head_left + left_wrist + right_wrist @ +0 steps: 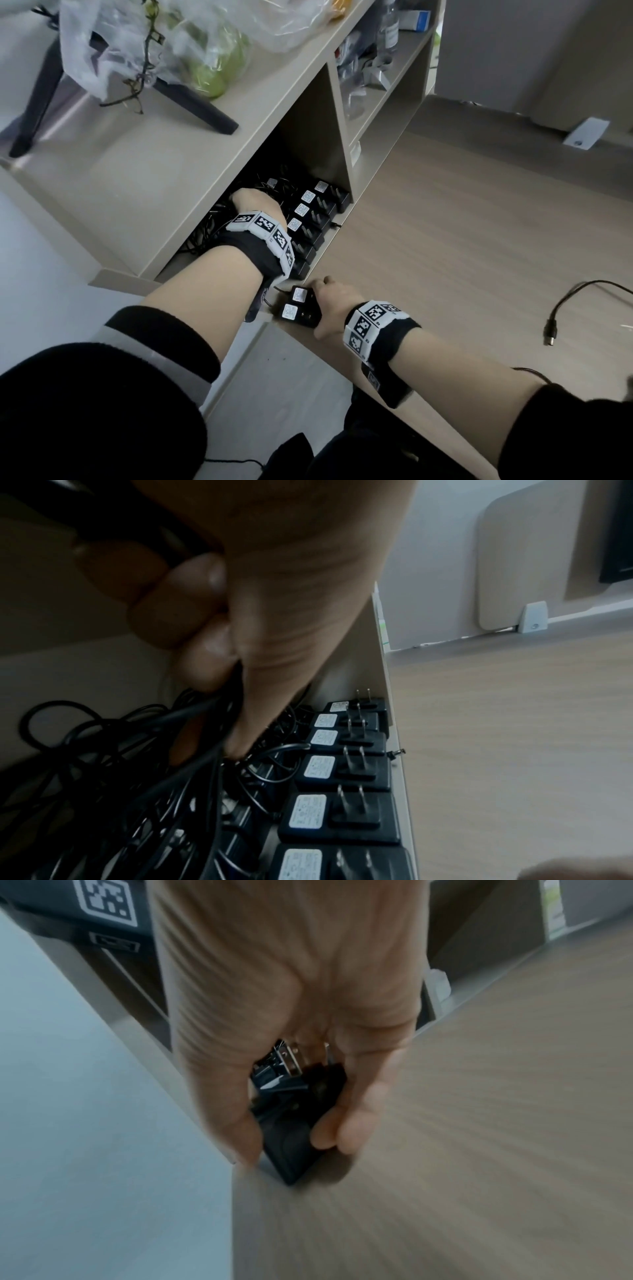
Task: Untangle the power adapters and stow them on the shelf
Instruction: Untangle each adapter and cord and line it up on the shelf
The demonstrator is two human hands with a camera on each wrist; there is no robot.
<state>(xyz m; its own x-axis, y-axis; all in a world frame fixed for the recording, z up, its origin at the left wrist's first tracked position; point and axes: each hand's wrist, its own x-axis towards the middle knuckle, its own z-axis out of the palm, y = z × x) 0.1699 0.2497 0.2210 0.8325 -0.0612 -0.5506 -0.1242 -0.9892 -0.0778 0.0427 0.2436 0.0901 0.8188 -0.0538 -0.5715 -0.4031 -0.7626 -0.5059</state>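
Note:
Several black power adapters [310, 214] [344, 772] with white labels lie in a row, prongs up, along the front edge of the lower shelf [339, 226]. My left hand [255, 205] [219, 647] is inside the shelf opening, fingers curled round a bundle of black cables [192, 723] behind the row. My right hand [330, 306] [291, 1123] rests on the desk near its left edge and grips two black adapters [299, 306] [294, 1139] side by side. The cable tangle [205, 229] fills the shelf's left part.
A loose black cable with a barrel plug [556, 320] lies on the wooden desk [445, 257] at right. The shelf top holds a plastic bag with green fruit [205, 65] and a monitor stand [191, 99]. A neighbouring compartment [373, 78] holds bottles and packets.

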